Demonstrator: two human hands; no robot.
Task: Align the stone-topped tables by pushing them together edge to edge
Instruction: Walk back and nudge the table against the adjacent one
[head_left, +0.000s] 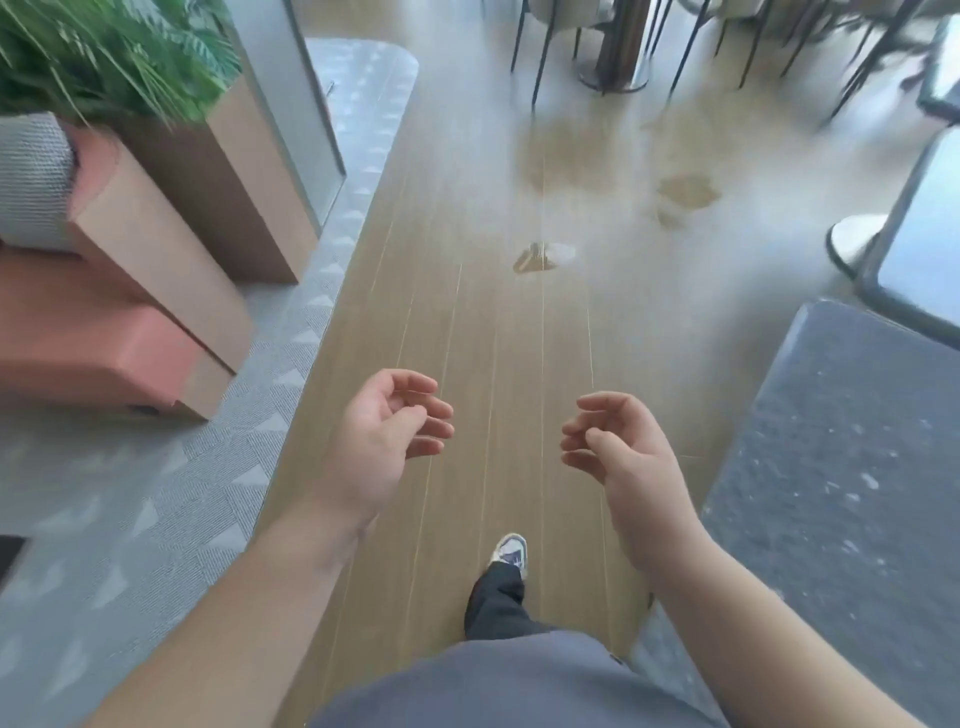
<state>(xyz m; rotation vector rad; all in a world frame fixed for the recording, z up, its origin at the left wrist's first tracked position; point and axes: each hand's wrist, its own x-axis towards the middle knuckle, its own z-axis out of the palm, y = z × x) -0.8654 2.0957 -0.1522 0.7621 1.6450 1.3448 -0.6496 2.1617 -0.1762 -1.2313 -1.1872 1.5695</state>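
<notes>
Stone-topped worktop (857, 467) sits near right, untouched; my left hand (387, 434) and right hand (618, 447) hover apart over the wooden floor (493, 312), fingers loosely curled, holding nothing.

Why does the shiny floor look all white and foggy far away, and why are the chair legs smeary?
In the head view, bright glare washes out the wooden plank floor farther ahead; the thin dark chair legs at the top are streaked by motion blur, as is the leafy green plant; the bare left hand and right hand look sharper; the wide lens bends straight edges near the borders.
</notes>
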